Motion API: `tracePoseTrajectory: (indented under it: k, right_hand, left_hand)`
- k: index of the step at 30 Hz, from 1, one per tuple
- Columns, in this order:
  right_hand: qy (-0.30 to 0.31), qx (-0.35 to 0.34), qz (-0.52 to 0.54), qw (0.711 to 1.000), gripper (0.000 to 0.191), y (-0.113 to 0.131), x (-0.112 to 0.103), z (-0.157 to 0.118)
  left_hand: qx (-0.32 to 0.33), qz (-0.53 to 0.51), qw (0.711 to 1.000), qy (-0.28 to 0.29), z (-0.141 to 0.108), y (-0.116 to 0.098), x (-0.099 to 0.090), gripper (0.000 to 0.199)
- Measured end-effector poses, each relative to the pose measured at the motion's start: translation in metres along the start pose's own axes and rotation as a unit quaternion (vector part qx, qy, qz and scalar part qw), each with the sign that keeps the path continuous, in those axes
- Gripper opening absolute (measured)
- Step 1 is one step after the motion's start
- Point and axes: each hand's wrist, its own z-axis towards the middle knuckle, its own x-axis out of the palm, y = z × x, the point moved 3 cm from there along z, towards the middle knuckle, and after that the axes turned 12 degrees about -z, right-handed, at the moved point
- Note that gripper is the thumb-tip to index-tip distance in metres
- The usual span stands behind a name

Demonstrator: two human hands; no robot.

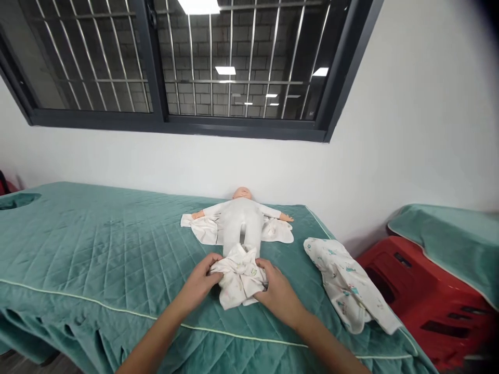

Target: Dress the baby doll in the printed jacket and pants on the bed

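Observation:
A baby doll point(242, 215) with a white body lies on its back, head toward the wall and arms spread. Bunched white baby pants point(239, 280) with a faint print cover its lower legs and feet. My left hand point(202, 278) grips the left side of the pants between thumb and fingers. On the other side my right hand point(276, 291) pinches their right edge. Beneath the doll's arms and back a white baby shirt point(205, 228) is spread out. The doll's feet are hidden by the cloth.
A green quilted cover point(117, 249) spreads over the bed. Right of the doll lies a printed white baby garment point(346, 280). A red plastic stool point(424, 301), partly under green cloth point(456, 234), stands at the right. Behind are a white wall and a barred window point(241, 67).

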Motion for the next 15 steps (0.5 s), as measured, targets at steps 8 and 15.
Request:
tracePoseTrajectory:
  k: [8, 15]
  right_hand:
    - [0.124, -0.01, 0.229, 0.965, 0.031, 0.034, -0.043, -0.015]
    - [0.317, -0.05, 0.233, 0.918, 0.049, 0.081, -0.103, -0.007]
  left_hand:
    - [-0.06, 0.047, 0.995, 0.066, -0.022, -0.05, -0.001, 0.025]
    - [0.028, 0.269, 0.956, 0.117, -0.016, -0.138, -0.003, 0.025]
